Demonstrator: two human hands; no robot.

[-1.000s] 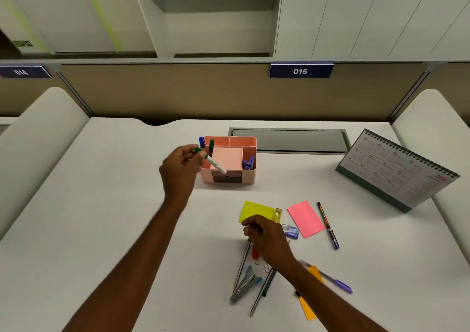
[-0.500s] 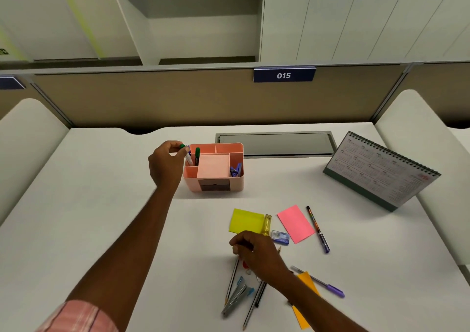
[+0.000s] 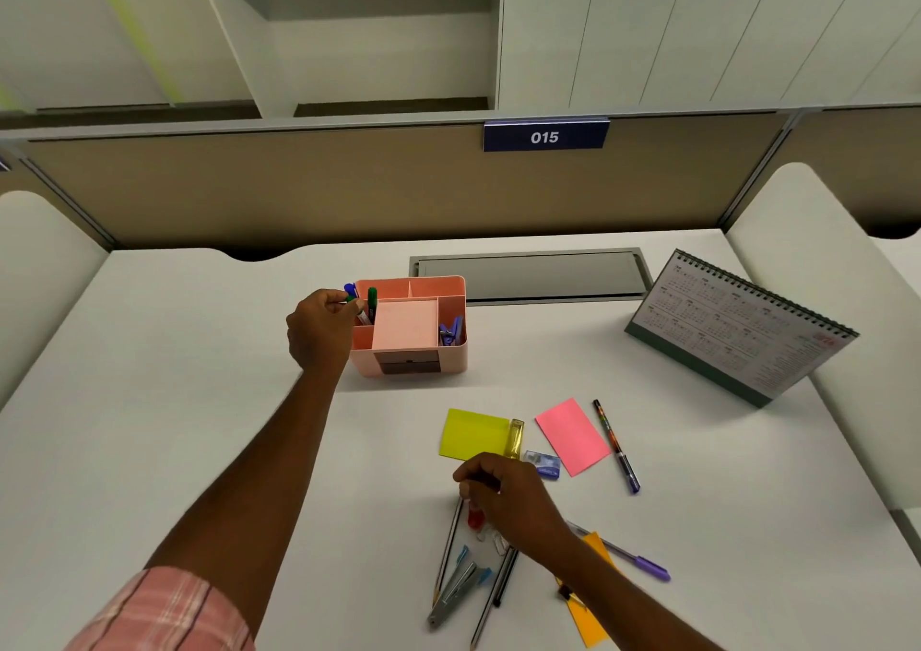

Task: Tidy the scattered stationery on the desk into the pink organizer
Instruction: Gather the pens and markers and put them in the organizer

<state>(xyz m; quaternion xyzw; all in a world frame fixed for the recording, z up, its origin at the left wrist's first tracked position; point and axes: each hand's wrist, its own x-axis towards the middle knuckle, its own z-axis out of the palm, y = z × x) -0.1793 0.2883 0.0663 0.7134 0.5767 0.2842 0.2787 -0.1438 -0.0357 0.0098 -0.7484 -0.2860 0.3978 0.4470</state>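
Reaching forward on a nearly straight arm, the left hand [image 3: 319,331] pinches a green-capped marker [image 3: 362,316] between thumb and fingertips, with the marker's lower end inside the left compartment of the pink organizer [image 3: 453,360]. The right hand [image 3: 513,498] sits knuckles-up near the top of a pencil [image 3: 447,551] among the scattered stationery, fingers curled downward. Whether it grips anything cannot be told.
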